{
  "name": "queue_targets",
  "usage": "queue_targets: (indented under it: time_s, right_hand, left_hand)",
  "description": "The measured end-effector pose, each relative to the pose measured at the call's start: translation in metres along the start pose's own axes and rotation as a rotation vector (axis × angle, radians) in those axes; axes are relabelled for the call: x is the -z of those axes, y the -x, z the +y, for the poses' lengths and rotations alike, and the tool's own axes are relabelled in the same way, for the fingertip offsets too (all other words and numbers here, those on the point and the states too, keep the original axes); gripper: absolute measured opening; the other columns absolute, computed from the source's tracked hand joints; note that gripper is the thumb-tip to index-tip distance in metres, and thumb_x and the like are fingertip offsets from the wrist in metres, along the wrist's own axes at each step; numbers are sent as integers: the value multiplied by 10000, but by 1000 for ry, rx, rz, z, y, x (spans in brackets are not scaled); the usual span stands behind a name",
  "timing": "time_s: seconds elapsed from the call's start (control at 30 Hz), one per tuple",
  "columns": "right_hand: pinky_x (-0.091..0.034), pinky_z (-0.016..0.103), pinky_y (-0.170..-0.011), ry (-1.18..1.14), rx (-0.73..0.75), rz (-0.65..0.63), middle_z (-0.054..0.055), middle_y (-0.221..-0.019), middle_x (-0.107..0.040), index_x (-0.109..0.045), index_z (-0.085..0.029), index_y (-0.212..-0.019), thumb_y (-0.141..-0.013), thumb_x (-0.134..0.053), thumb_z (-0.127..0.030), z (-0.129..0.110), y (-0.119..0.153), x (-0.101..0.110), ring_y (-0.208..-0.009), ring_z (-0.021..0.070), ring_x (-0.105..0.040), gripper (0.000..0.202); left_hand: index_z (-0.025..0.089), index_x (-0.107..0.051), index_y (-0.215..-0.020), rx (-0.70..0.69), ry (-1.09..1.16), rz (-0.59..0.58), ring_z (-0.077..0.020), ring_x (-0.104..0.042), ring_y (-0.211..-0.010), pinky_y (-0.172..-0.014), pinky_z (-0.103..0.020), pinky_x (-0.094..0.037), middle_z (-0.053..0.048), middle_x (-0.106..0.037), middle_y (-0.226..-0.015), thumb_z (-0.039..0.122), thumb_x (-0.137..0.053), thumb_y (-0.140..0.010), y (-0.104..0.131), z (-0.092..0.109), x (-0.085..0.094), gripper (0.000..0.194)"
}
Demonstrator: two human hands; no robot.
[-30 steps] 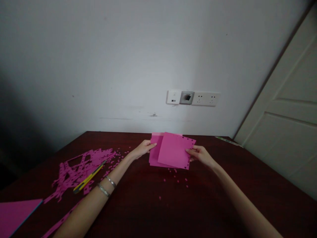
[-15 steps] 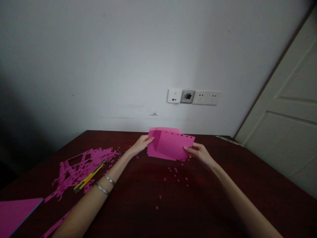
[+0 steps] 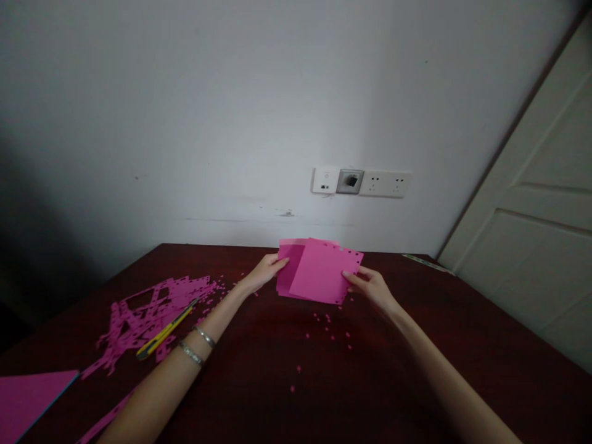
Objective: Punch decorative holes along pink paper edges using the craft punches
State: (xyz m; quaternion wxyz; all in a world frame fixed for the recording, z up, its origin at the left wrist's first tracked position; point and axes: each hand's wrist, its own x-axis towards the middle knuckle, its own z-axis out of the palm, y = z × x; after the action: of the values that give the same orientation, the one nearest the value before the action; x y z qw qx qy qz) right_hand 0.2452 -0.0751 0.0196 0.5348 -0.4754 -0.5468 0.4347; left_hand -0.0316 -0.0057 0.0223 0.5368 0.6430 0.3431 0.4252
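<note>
Several overlapping sheets of pink paper (image 3: 319, 271) are held above the far part of the table, between both hands. My left hand (image 3: 268, 270) pinches their left edge, thumb on top. At the right side, my right hand (image 3: 370, 283) grips the front sheet, which has small holes punched along its top and right edges. That front sheet lies askew over the ones behind it, and a darker shaded strip of paper shows at the left. How many sheets there are I cannot tell. Two silvery bracelets (image 3: 197, 345) circle my left wrist.
A heap of punched pink paper strips (image 3: 152, 308) lies left on the dark red table (image 3: 370, 394), with a yellow utility knife (image 3: 166, 332) on it. Tiny pink punched bits (image 3: 328, 319) are scattered about. A pink sheet (image 3: 32, 398) sits front left. Wall sockets (image 3: 383, 184) are behind.
The front pink sheet has swung and shifted against the sheets behind, so its left edge now stands further right and its face looks brighter. Both hands stay nearly in place.
</note>
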Motion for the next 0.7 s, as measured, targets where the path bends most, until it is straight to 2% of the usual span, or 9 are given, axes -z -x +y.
queue_targets:
  time_s: [0.17, 0.3, 0.47, 0.6, 0.7]
  right_hand:
    - [-516, 283, -517, 6, 23, 34, 51, -831, -661, -603, -174, -906, -629, -704, -450, 8, 2, -20, -584, 144, -594, 404]
    - [-479, 262, -430, 12, 50, 59, 17, -717, -636, -541, -178, -951, -600, -724, -444, 10, 4, -26, -472, 118, -552, 477]
    - [-495, 260, -443, 1, 94, 114, 11, -741, -626, -484, -204, -886, -593, -721, -476, 16, 5, -30, -520, 125, -565, 465]
    - [-527, 272, -507, -13, 107, 149, 4, -715, -615, -440, -211, -788, -618, -705, -491, 20, 6, -34, -572, 136, -588, 421]
    - [-537, 277, -513, -19, 95, 131, 29, -808, -644, -450, -211, -873, -598, -716, -502, 22, 6, -36, -642, 166, -624, 481]
  left_hand:
    - [126, -646, -993, -48, 0, -50, -193, -598, -855, -754, -316, -453, -95, -676, -950, 377, -591, -765, 2, -4, -10, 343]
    - [127, -633, -1037, -48, 21, -72, -190, -603, -865, -796, -329, -442, -85, -675, -964, 363, -589, -770, 2, -8, -14, 359]
    - [116, -615, -1064, -78, 128, -48, -211, -582, -974, -881, -343, -414, -102, -651, -1050, 464, -557, -782, 4, -10, -24, 452]
    - [119, -589, -1092, -100, 189, 44, -226, -587, -977, -867, -352, -433, -120, -638, -1075, 512, -540, -779, 8, -9, -34, 505]
    - [126, -596, -1049, -137, 103, 205, -234, -590, -967, -852, -352, -445, -117, -634, -1079, 432, -652, -706, 12, -10, -41, 463]
